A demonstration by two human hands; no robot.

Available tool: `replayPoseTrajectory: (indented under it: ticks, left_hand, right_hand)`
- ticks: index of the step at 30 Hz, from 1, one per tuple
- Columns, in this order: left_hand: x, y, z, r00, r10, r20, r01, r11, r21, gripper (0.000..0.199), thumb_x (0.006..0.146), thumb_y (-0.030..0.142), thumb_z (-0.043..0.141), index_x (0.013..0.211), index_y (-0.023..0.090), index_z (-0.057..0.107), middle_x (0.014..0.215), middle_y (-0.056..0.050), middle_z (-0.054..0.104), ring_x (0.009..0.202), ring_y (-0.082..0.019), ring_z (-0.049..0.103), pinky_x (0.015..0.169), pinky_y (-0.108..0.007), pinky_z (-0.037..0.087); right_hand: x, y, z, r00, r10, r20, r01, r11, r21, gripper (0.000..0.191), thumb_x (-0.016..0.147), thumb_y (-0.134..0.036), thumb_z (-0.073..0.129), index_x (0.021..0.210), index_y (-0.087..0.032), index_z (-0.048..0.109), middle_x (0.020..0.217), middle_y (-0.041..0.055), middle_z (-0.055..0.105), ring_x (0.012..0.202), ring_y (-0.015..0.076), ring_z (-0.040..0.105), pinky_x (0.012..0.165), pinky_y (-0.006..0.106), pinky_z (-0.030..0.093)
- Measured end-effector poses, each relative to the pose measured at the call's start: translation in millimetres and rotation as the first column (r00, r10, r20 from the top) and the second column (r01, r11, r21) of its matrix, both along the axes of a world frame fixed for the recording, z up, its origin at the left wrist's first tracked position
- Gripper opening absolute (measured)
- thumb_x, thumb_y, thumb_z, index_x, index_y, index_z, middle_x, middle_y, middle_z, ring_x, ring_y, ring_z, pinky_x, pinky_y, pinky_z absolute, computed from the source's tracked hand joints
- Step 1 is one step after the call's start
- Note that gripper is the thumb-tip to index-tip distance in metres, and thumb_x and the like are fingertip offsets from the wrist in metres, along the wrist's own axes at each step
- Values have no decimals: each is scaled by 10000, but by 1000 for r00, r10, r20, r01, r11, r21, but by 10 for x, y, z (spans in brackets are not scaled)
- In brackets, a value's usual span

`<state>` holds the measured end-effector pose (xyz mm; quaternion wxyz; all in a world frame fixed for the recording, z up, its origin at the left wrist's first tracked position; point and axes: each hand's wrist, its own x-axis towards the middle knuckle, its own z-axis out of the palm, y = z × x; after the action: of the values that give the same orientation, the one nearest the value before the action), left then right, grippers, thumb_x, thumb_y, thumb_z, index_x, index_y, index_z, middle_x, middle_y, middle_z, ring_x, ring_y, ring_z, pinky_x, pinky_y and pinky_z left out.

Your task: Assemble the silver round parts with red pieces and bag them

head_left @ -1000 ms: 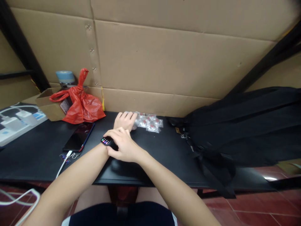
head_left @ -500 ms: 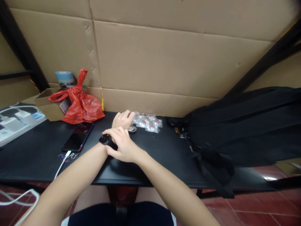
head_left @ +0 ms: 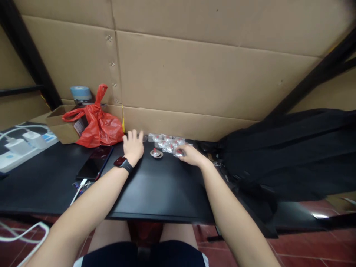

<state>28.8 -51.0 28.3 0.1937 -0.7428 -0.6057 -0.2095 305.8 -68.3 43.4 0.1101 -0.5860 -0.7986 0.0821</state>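
My left hand [head_left: 133, 147] lies palm down near the back of the black desk, its fingers spread and nothing in it. A dark smartwatch [head_left: 123, 162] is strapped on that wrist. At the right side of a group of clear plastic packets [head_left: 164, 144], each with a small silver disc with a red middle, is my right hand [head_left: 191, 154]. Its thumb and fingers close around one packet [head_left: 179, 152], partly covering it. Between the hands, unwrapped silver discs [head_left: 156, 153], one with a red knob, lie on the desk, partly overlapping.
A phone [head_left: 95, 163], a red plastic bag [head_left: 101, 128], a cardboard box [head_left: 61, 128] and a white power strip [head_left: 23, 150] are on the left. A black backpack [head_left: 292, 155] fills the right side. Cardboard panels [head_left: 189, 74] stand behind the desk [head_left: 164, 189].
My right hand has left the watch on my left wrist and moved right to the packets. My left hand has shifted left with its fingers spread, uncovering the loose discs.
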Motion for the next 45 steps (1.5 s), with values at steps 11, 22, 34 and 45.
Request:
replayPoseTrajectory:
  ticks: [11, 22, 34, 45]
  left_hand:
    - [367, -286, 109, 707, -681, -193, 690, 723, -23, 332, 948, 191, 461, 1251, 193, 598, 1352, -134, 576, 1205, -268, 534, 1002, -405, 393]
    - [414, -337, 100, 659, -733, -170, 738, 674, -44, 299, 951, 181, 466, 1198, 202, 633, 1319, -129, 600, 1193, -254, 555, 1003, -400, 401]
    - [432, -386, 94, 686, -678, -265, 712, 700, 50, 339, 1005, 175, 424, 1303, 254, 566, 1381, -98, 577, 1293, -256, 478, 1013, -388, 350]
    - [439, -376, 167, 719, -646, -257, 674, 738, 33, 310, 1036, 185, 353, 1196, 227, 615, 1105, -87, 692, 1026, -217, 597, 919, -379, 373]
  right_hand:
    - [-82, -31, -15, 997, -56, 54, 56, 998, 18, 294, 798, -174, 614, 1071, -149, 719, 1003, 137, 748, 895, 261, 683, 788, 296, 462]
    - [54, -108, 116, 862, 16, -506, 50, 992, 115, 453, 935, -532, 477, 835, -164, 721, 770, 51, 720, 727, 213, 646, 684, 299, 475]
    - [-252, -206, 131, 651, 36, -758, 282, 916, 286, 352, 855, -409, 607, 1131, -191, 610, 783, 43, 696, 557, 159, 622, 539, 282, 498]
    - [-364, -231, 112, 625, 87, -776, 125, 970, 210, 388, 882, -437, 597, 1191, -205, 563, 853, 58, 719, 713, 198, 671, 662, 333, 541]
